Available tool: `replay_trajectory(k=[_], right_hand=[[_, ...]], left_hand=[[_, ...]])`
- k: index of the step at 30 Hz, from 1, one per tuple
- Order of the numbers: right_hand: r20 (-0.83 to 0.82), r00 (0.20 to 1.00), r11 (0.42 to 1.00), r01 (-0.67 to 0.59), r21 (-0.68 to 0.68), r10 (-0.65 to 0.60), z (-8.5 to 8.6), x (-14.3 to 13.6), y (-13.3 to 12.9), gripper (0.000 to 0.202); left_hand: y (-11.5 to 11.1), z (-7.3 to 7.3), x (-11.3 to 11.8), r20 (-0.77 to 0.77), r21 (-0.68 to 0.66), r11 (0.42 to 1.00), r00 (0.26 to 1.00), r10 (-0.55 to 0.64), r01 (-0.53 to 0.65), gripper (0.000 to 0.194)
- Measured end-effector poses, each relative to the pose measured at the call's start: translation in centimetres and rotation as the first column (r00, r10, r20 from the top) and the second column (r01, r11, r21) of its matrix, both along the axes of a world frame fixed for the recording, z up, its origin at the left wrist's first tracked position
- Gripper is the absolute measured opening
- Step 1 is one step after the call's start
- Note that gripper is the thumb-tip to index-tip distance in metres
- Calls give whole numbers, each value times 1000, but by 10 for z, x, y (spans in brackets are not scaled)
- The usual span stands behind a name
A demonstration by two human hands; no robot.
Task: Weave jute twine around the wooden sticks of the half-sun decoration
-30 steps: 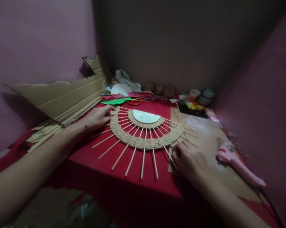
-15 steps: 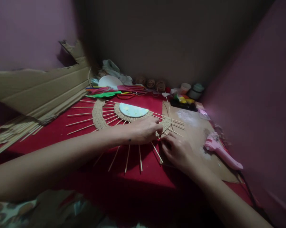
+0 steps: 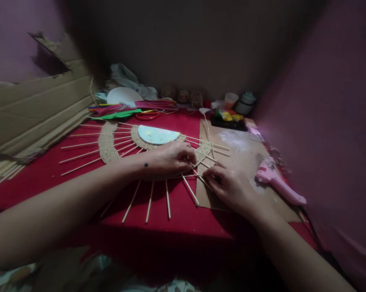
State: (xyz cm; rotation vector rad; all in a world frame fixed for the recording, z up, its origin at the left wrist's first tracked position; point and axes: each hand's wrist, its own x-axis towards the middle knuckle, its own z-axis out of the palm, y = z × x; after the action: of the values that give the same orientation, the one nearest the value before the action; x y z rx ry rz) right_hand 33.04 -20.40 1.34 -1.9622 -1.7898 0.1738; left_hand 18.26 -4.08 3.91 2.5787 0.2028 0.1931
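Standing at the left edge of the frame: creased brown cardboard (image 3: 39,97), pale loose sticks (image 3: 6,170) below it. Centre of frame, a half-round fan of thin pale sticks and tan woven bands (image 3: 108,144), flat on red cloth (image 3: 173,227); pale blue half-disc (image 3: 158,134) at its core. Behind the fan, upper centre-left: bright green flat piece (image 3: 118,114), white rounded piece (image 3: 125,96), red-handled scissors (image 3: 148,116). Left hand (image 3: 170,160) lies across the fan, fingers curled at the outer band; cannot tell whether they pinch it. Right hand (image 3: 231,184), just right of it: thumb and fingertips together on a thin strand (image 3: 191,175) that runs to beneath the left hand. Fan's right end overlaps a flat brown board (image 3: 240,156). Farther right, on the board: pink glue gun (image 3: 280,182).
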Motion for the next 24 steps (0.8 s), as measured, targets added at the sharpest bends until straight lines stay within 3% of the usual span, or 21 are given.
replay_trajectory(k=[5,10,17,24], right_hand=[[22,999,1000,30,4,-30,-2,-1,3,16],[187,969,986,155,62,-164,-5,1,14,14],[-79,981,982,181,62,-176,3,17,9,11],[-88,985,986,139,-93,-147,19,31,-11,14]], left_hand=[[-3,1,0,-27,-17,1000,999,-19,18,18],[-10,-12,7,-20,185,982,999,-43,45,14],[-9,-27,11,61,211,977,997,-50,36,7],[-7,-27,14,105,340,940,992,-71,31,10]])
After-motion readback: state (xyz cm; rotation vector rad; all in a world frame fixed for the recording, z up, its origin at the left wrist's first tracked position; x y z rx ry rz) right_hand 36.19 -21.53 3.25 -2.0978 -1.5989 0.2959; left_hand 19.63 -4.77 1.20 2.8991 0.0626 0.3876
